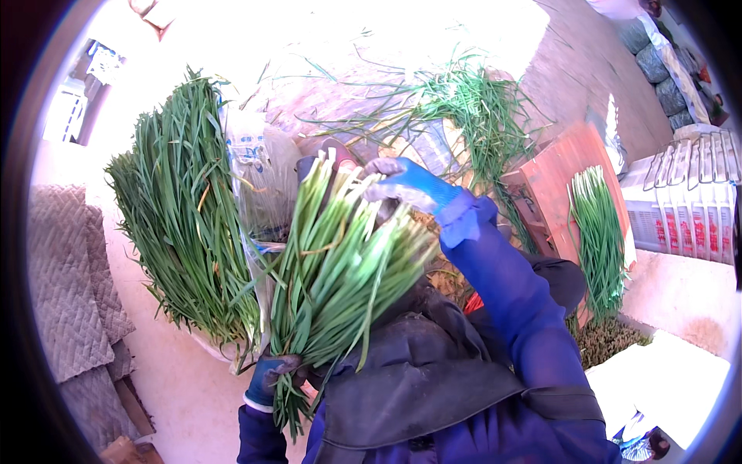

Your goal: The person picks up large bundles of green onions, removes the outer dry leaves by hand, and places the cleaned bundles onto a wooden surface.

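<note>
A thick bunch of garlic chives (340,263) lies slanted across my lap, pale stem ends up and leaf tips down. Around its leafy lower end my gloved left hand (274,379) is closed. My right hand (406,184), in a blue glove with a greyish palm, is at the pale stem ends; its fingers are bent together, and what lies between them is hard to make out. Close on the left stands a larger pile of garlic chives (189,209), with clear plastic wrap (259,170) along its right side.
Loose green leaves (471,108) are heaped on the floor ahead. On the right, a smaller chive bunch (599,240) rests against a reddish wooden board (560,182). Beyond it is a white plastic crate (680,205). Grey quilted mats (66,278) lie at far left.
</note>
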`<state>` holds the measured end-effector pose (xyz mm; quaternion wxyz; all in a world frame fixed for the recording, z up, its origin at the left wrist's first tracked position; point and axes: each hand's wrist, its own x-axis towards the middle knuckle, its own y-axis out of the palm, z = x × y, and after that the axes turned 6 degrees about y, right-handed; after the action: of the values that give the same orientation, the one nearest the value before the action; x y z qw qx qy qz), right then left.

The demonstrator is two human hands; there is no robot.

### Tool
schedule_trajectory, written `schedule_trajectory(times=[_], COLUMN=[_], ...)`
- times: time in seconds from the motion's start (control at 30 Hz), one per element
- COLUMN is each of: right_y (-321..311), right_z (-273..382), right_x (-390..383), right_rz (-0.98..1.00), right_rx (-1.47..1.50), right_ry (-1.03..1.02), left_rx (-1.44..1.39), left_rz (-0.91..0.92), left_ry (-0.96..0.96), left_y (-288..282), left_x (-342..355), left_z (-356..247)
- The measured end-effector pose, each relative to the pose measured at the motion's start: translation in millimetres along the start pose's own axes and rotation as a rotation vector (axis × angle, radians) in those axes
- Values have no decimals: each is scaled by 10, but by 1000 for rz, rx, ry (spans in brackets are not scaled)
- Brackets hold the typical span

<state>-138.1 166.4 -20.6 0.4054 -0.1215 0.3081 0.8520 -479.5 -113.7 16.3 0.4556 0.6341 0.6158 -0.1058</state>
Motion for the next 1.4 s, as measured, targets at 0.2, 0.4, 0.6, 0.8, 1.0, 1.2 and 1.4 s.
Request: schedule_trajectory(times=[0.2,0.4,0.6,0.8,1.0,1.2,1.4], right_y=[-449,-549,112,260,103,-439,-321], right_z=[-193,-897,-1318,-1409,-2164,-1909,-783], right_x=[5,-875,-663,-1095,-729,-991,-1489], right_rz=[-382,-439,-202,-293,-225,-677,-684], right_rx=[305,387,484,631,903,1262,406], right_ry=[-272,267,-463,27,-275,-376,-245], left_rx=[-156,-45,-317,182,672,672,597], left_rz=[16,9,38,-96,-20,-69,106], left_ry=[-214,-109,-35,249,440,350,356], left_y=[-42,25,47,-4,238,35,-379], left_x=[164,188,191,286,299,386,402], left_z=[191,236,94,292,340,422,509])
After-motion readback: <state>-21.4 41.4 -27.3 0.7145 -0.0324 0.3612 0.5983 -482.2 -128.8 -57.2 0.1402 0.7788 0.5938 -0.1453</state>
